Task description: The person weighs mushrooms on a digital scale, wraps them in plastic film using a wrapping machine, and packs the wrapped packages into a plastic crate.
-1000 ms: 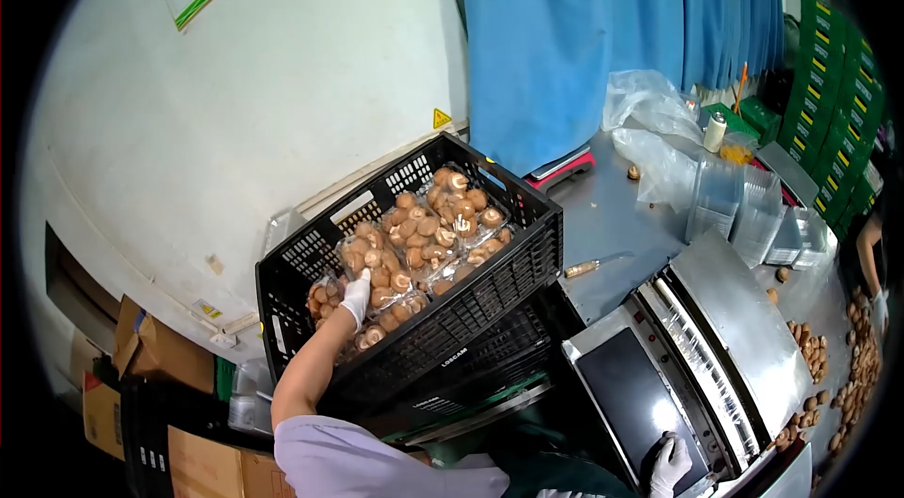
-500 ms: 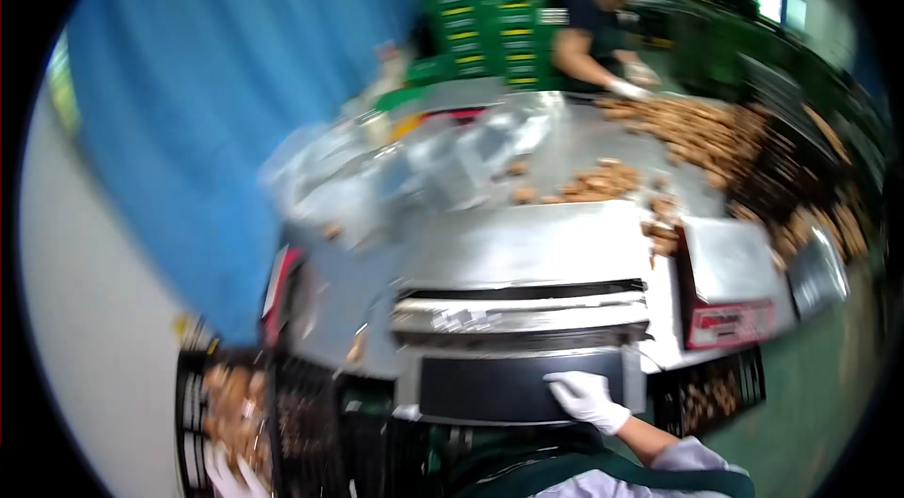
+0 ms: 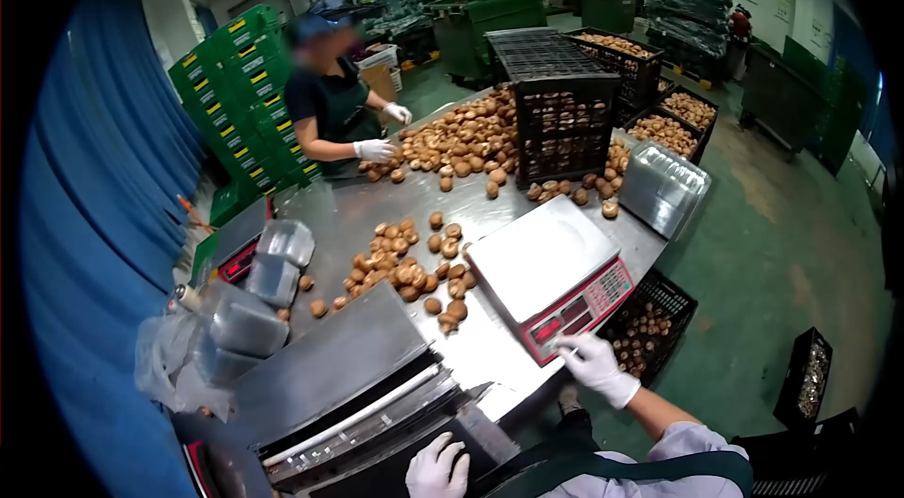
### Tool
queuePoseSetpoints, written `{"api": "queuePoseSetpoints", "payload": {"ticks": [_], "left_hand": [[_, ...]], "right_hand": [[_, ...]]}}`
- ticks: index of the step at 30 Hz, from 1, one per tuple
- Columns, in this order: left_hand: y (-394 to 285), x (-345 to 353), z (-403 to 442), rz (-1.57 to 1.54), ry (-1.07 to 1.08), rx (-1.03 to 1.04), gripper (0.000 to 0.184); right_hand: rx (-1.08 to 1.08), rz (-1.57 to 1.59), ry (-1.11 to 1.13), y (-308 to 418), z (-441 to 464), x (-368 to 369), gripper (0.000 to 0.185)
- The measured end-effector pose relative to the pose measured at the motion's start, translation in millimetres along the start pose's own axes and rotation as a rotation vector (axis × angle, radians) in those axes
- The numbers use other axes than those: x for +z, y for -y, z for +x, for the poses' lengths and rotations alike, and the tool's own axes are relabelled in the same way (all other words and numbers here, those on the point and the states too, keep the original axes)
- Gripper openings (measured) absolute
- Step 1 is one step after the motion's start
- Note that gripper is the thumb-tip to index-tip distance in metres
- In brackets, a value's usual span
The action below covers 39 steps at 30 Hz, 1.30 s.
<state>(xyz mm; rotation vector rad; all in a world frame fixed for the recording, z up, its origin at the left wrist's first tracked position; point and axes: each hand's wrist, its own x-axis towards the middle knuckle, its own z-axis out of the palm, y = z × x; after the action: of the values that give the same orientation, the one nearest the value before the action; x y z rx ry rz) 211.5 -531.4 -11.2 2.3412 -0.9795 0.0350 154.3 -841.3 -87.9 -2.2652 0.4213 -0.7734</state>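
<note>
My right hand (image 3: 598, 371), in a white glove, is at the front panel of a digital scale (image 3: 544, 258), its fingers stretched out close to the red display and keys. Whether a fingertip presses the panel I cannot tell. The scale's flat metal pan holds nothing. My left hand (image 3: 437, 470), also gloved, is over the black plate at the front of a wrapping machine (image 3: 348, 423). Its fingers are loosely bent and apart, with nothing in them. Loose brown mushrooms (image 3: 391, 263) lie on the metal table (image 3: 330, 201) behind the machine and beside the scale.
Across the table a co-worker (image 3: 330, 103) in white gloves handles a mushroom heap (image 3: 461, 140). A black crate (image 3: 565, 121) stands at the heap's right. Transparent trays (image 3: 664, 183) are stacked at the right edge, more trays (image 3: 240, 319) at left. A mushroom crate (image 3: 650, 329) sits below the scale.
The view has swung right, bringing the scale to the middle. My left hand has left the mushroom crate at lower left for the machine; my right hand has gone from the machine's plate to the scale.
</note>
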Motion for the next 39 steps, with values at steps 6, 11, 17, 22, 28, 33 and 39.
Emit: {"api": "queuePoseSetpoints", "payload": {"ticks": [6, 11, 17, 22, 28, 33, 39], "left_hand": [[-47, 92, 80, -0.046, 0.103, 0.111, 0.022], [-81, 140, 127, -0.089, 0.145, 0.038, 0.016], [-95, 151, 143, -0.073, 0.06, -0.12, 0.017], [-81, 154, 135, 0.019, -0.025, -0.227, 0.02], [-72, 166, 145, -0.05, -0.12, -0.346, 0.017], [-50, 181, 156, -0.328, -0.238, -0.509, 0.021], [16, 224, 159, -1.348, -0.47, -1.03, 0.045]], "right_hand": [[-0.029, -0.4, -0.282, -137, 132, -146, 0.019], [-0.011, -0.813, -0.294, -252, 222, -230, 0.039], [0.367, -0.701, 0.138, -294, 258, -259, 0.025], [0.283, -0.348, 0.175, -322, 262, -271, 0.018], [0.23, -0.41, -0.019, -339, 252, -257, 0.019], [-0.142, -0.69, -0.314, -251, 253, -244, 0.011], [-0.76, -0.232, -0.092, -144, 245, -145, 0.013]]}}
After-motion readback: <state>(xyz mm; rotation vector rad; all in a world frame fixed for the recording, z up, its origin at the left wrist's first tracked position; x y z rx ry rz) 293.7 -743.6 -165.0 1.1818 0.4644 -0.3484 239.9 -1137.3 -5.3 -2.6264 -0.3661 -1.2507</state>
